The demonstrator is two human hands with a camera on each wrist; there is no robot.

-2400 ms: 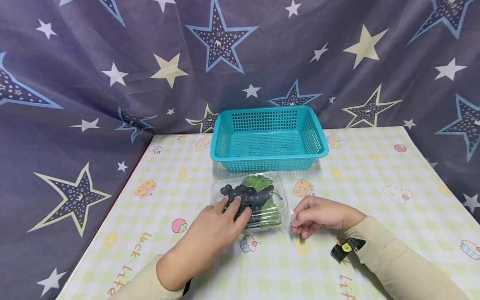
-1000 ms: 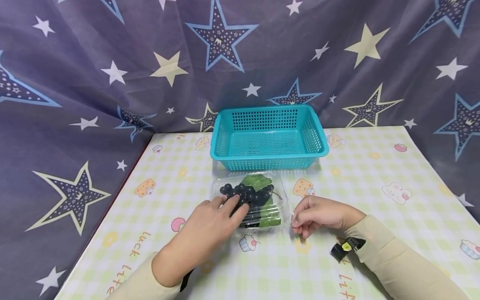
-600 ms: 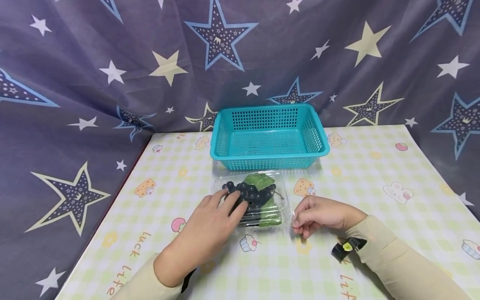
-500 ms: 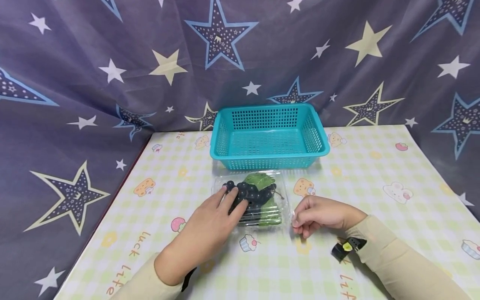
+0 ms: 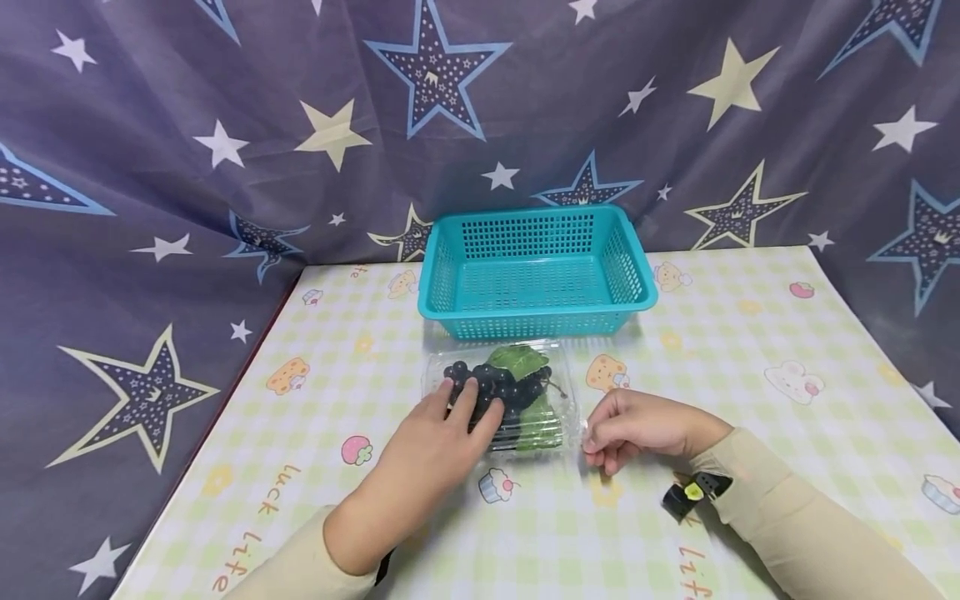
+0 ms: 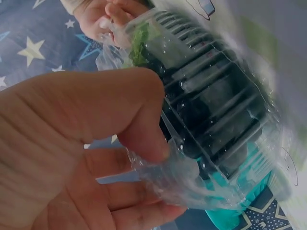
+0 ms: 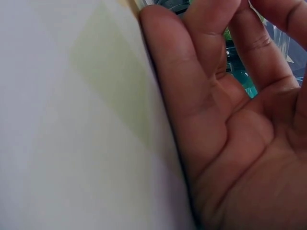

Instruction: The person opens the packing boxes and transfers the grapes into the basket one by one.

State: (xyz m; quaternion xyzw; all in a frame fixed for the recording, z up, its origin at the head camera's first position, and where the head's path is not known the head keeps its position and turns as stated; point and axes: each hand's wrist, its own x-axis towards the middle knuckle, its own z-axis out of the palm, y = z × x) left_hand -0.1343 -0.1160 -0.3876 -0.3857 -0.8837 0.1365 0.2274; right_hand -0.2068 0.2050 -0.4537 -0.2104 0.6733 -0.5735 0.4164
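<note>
In the head view, a clear plastic fruit box lies mid-table with a bunch of black grapes and green leaves inside. Its ribbed wall and crinkled clear edge show in the left wrist view. My left hand rests on the box's left part, fingers spread over the lid above the grapes. At the box's right edge, my right hand pinches a bit of the clear plastic between thumb and forefinger. The right wrist view shows its other fingers loosely bent, the little-finger side against the tablecloth.
An empty turquoise basket with perforated walls stands just behind the fruit box. A checked tablecloth with cartoon prints covers the table. Behind and at the sides hangs a dark curtain with stars.
My left hand drew back slightly to the left, then came forward and right again, shifting its fingers over the lid. The right hand keeps its pinch at the same place.
</note>
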